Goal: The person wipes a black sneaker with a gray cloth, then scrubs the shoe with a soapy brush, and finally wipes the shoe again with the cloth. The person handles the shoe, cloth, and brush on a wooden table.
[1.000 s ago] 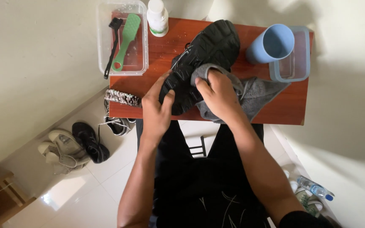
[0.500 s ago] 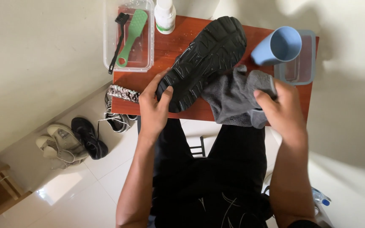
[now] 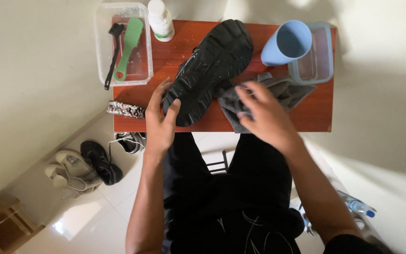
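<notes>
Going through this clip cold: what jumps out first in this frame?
A black shoe lies sole-up in the middle of the red-brown table, its heel end gripped by the left hand. The right hand bunches a grey cloth just beside the shoe. At the table's far left, a clear tray holds a green brush.

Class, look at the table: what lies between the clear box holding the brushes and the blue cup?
In the head view, a white bottle and the black shoe, sole up, lie between the clear box and blue cup. The left hand holds the shoe's near end.
</notes>
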